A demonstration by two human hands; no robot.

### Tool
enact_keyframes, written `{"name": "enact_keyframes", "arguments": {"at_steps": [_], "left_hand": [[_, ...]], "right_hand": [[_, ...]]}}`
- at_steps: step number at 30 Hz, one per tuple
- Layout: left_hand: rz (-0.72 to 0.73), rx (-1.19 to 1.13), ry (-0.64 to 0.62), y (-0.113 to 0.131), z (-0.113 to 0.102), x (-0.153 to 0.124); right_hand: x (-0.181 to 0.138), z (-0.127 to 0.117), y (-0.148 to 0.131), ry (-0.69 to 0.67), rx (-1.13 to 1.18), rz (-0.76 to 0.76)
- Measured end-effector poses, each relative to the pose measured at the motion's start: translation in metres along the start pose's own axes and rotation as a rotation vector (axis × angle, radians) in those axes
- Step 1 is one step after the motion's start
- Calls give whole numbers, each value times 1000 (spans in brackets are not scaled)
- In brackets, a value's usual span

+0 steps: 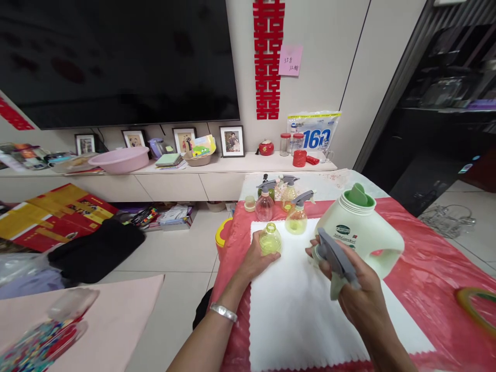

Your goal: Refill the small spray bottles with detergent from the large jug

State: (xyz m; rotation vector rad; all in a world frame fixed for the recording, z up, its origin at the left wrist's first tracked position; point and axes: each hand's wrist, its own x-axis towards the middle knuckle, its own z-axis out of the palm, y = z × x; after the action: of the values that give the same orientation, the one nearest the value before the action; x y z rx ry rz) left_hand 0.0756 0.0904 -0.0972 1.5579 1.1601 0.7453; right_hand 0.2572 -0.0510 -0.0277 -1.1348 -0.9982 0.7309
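My left hand (256,256) grips a small open yellow-green bottle (270,238) standing on the white cloth (306,315). In my right hand (351,281) is a grey spray-trigger head (336,254), held just right of that bottle, its tube hidden. Directly behind my right hand a large cream detergent jug (368,235) with a green spout stands on the cloth. A yellow spray bottle (296,216), a pink one (265,204) and two more spray bottles (289,191) stand at the cloth's far edge.
The table wears a red plastic cover (434,263). A yellow-green ring (478,305) lies at right. A low white shelf (232,165) holds a pink basin (119,159), photo frames and jars. A dark TV (116,57) hangs above. Bags and a black cloth (96,248) litter the floor.
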Motion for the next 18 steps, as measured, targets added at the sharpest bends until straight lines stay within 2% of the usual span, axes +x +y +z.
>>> {"name": "enact_keyframes", "arguments": {"at_steps": [4,7,12,18], "left_hand": [[-7,9,-65,-13,-2,1],[22,10,-45,-21,0,1],[66,7,6,-26,7,1],[104,-51,-24,-27,6,3]], "right_hand": [[31,25,-9,63,50,-58],[54,40,-7,84,136,-130],[80,64,-5,58,199,-198],[93,81,6,-26,140,-194]]}}
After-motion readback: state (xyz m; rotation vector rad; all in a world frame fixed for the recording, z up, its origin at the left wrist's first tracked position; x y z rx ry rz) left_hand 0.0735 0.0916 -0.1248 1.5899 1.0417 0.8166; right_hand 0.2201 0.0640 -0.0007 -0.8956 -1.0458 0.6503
